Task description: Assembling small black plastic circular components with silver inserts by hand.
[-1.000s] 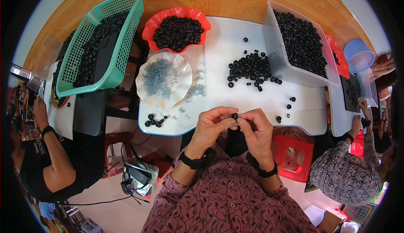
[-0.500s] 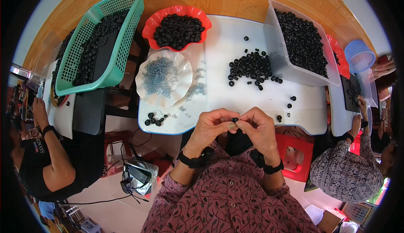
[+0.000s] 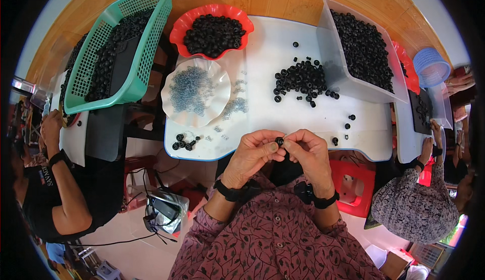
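The left hand [image 3: 252, 154] and the right hand [image 3: 309, 154] meet in front of the person's chest, just at the near edge of the bench [image 3: 283, 121]. Between their fingertips is one small black round part [image 3: 279, 141]. The grip of the left hand is narrow: its thumb and forefinger pinch this part from the left side. The grip of the right hand is also narrow, with thumb and forefinger at the right side of the same part; the fingers cover some of it, so I cannot tell whether another small piece is between them.

On the bench, beyond the hands and a little to the right, lies a loose heap of black parts [image 3: 302, 79]. It reaches close to a translucent box [image 3: 334, 75], which is full of similar parts. To the left stands a white wavy plate [image 3: 215, 109] with many small clear bluish pieces [image 3: 189, 90], and some of these are scattered beside it. Behind the plate is a red wavy bowl [image 3: 178, 33] with black parts inside. A small group of black pieces [image 3: 188, 146] lies near the front left corner. Farther left is a green basket [image 3: 146, 62].
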{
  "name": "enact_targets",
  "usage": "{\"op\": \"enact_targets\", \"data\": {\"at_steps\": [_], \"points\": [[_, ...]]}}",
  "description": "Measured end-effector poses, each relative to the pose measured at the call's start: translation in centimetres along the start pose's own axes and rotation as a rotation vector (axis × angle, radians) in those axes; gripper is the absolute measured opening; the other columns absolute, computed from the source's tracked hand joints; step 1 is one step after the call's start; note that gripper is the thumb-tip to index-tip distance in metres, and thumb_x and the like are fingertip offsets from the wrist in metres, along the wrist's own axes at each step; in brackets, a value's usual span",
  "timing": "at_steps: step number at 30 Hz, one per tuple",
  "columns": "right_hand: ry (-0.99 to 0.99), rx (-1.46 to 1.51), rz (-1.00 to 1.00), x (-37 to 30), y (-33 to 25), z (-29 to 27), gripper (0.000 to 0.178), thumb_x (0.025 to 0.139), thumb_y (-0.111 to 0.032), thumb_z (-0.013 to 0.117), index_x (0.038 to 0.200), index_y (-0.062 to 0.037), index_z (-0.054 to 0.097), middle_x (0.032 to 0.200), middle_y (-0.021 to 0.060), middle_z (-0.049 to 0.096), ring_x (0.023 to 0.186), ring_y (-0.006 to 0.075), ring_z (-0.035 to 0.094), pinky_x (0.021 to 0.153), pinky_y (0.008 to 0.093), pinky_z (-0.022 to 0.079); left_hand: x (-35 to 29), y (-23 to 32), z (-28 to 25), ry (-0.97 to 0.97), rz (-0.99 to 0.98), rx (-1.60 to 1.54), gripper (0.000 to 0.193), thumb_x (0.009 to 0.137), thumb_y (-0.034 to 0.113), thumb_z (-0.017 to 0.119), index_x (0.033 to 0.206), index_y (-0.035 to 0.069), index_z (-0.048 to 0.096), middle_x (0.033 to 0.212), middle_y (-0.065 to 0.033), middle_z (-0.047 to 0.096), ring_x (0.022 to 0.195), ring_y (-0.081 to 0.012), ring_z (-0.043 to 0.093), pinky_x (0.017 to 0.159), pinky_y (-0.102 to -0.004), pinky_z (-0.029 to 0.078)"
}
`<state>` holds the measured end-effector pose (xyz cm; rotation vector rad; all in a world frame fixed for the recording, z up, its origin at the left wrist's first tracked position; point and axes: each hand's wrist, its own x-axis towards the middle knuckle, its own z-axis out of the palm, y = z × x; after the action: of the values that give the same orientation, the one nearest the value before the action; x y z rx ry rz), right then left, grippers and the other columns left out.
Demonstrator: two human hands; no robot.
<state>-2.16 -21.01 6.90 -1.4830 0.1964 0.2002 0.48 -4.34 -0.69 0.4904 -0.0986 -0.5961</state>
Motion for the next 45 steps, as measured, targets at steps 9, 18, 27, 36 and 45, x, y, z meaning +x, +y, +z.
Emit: {"op": "enact_targets", "data": {"at_steps": [9, 18, 27, 36, 45], "points": [[0.045, -0.166, -0.093, 1.0, 1.2, 0.4, 0.008, 0.088, -0.005, 0.066, 0.091, 0.0014, 0.062, 0.08, 0.0055, 0.068, 0.071, 0.0073, 0.063, 0.064, 0.02, 0.05, -0.1, 0.5, 0.8, 0.138, 0.019, 0.146, 0.026, 0.092, -0.001, 0.059, 0.118, -0.007, 0.061, 0.101, -0.0161, 0.069, 0.086, -0.0216, 0.07, 0.075, -0.0321, 0.062], [0.404, -0.828, -0.482, 6.7, 2.1, -3.1, 0.015, 0.088, -0.002, 0.06, 0.102, -0.0023, 0.065, 0.086, 0.0134, 0.06, 0.07, 0.0246, 0.062, 0.062, 0.0353, 0.048, 0.1, 0.9, 0.7, 0.192, 0.03, 0.098, 0.025, 0.093, 0.0, 0.057, 0.117, -0.007, 0.062, 0.1, -0.0207, 0.068, 0.082, -0.0228, 0.071, 0.074, -0.0329, 0.062], [0.466, -1.178, -0.44, 8.8, 3.3, -2.8, 0.016, 0.089, -0.011, 0.06, 0.105, -0.0088, 0.062, 0.096, 0.0146, 0.056, 0.071, 0.0378, 0.062, 0.062, 0.0464, 0.051, 0.2, 1.1, 0.6, 0.201, 0.033, 0.071, 0.025, 0.094, 0.001, 0.056, 0.117, -0.007, 0.061, 0.1, -0.02, 0.068, 0.082, -0.0218, 0.071, 0.074, -0.0321, 0.061], [0.276, -0.84, -0.481, 6.5, 2.0, -2.2, 0.008, 0.089, -0.005, 0.06, 0.096, -0.0004, 0.06, 0.086, 0.012, 0.062, 0.064, 0.0245, 0.062, 0.059, 0.0355, 0.051, 0.1, 1.1, 0.3, 0.2, 0.054, 0.068, 0.025, 0.095, 0.002, 0.056, 0.118, -0.006, 0.061, 0.101, -0.0182, 0.068, 0.084, -0.0201, 0.07, 0.076, -0.0314, 0.06], [0.092, -0.316, -0.262, 2.8, 2.0, -0.4, 0.012, 0.089, 0.003, 0.062, 0.101, 0.0022, 0.062, 0.087, 0.0068, 0.067, 0.072, 0.0097, 0.065, 0.065, 0.0237, 0.052, 0.2, 0.6, 0.8, 0.178, 0.047, 0.109, 0.029, 0.095, 0.002, 0.057, 0.122, -0.005, 0.06, 0.103, -0.0159, 0.068, 0.085, -0.0183, 0.069, 0.077, -0.0308, 0.06]]}}
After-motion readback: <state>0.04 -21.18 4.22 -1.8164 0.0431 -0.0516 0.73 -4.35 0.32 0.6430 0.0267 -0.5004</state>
